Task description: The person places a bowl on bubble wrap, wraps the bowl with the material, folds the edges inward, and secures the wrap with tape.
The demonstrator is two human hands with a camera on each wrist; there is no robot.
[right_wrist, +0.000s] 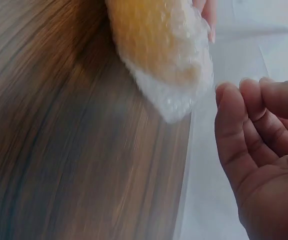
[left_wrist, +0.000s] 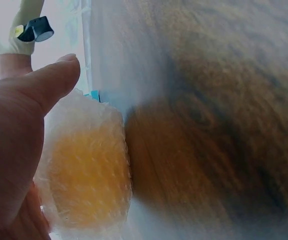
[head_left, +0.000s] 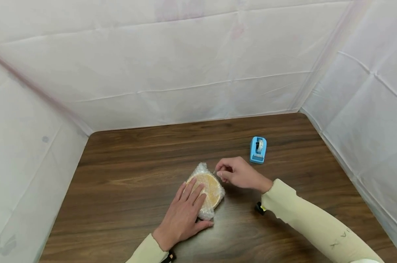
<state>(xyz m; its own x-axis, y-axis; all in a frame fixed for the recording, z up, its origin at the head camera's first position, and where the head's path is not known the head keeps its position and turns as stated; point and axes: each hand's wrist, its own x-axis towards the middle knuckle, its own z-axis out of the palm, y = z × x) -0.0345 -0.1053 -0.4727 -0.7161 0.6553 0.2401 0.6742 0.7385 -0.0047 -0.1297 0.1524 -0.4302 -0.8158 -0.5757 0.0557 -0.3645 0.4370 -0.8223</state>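
Note:
A round yellow-and-white item in bubble wrap (head_left: 212, 190) lies flat on the table; its kind is hard to tell through the wrap. My left hand (head_left: 185, 215) rests on its left part with fingers spread and thumb beside its near edge. In the left wrist view the bubble wrap (left_wrist: 89, 170) appears thick and cushioned. Just off the wrap's upper right edge, my right hand (head_left: 241, 173) pinches what looks like a small piece of clear tape, seen as a thin glint at the fingertips. In the right wrist view the right hand (right_wrist: 264, 150) has its thumb and fingertips brought together; the tape is hardly visible there.
A blue tape dispenser (head_left: 258, 150) with a roll in it stands beyond my right hand. The dark wooden table (head_left: 126, 175) is enclosed at the back and sides by white sheeting (head_left: 185, 73).

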